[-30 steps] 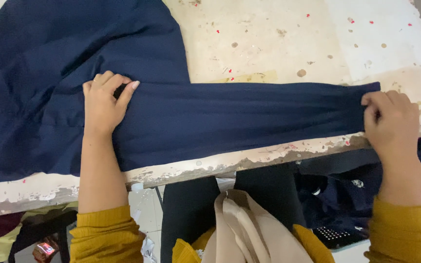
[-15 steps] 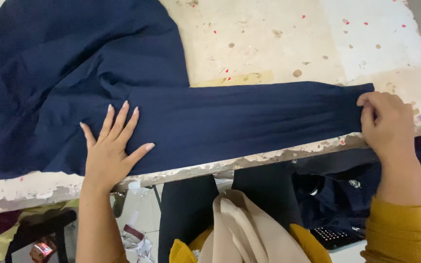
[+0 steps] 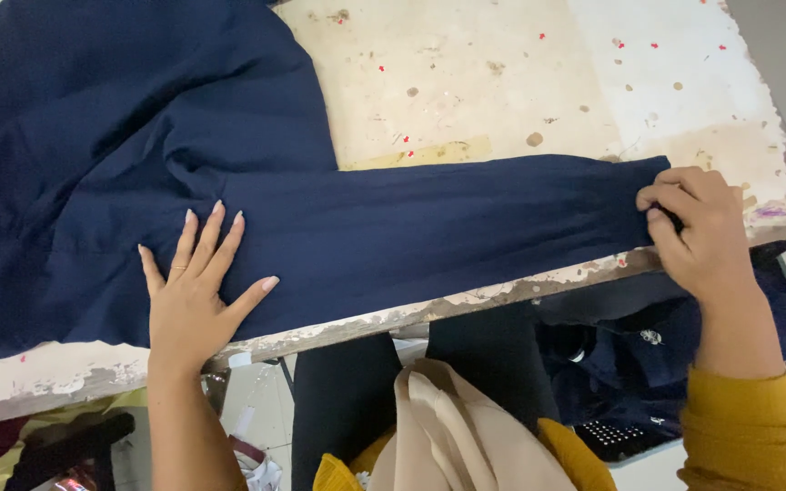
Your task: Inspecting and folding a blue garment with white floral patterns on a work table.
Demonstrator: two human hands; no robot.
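A navy garment (image 3: 120, 155) lies spread over the worn table (image 3: 502, 82), its sleeve (image 3: 448, 232) stretched rightward along the near edge. The left hand (image 3: 195, 295) lies flat on the cloth, fingers spread wide. At the far right, the right hand (image 3: 698, 232) pinches the sleeve's cuff, fingers curled tight.

garment (image 3: 229, 164) on table (image 3: 502, 82), sleeve (image 3: 448, 227) stretching right

- on my right arm i see a mustard-yellow sleeve (image 3: 752, 427), ribbed knit, bunched above the wrist.
- my left forearm (image 3: 188, 427) is bare.
- a thin ring sits on one finger of my left hand (image 3: 191, 305).
- fingernails on it are long and pale.
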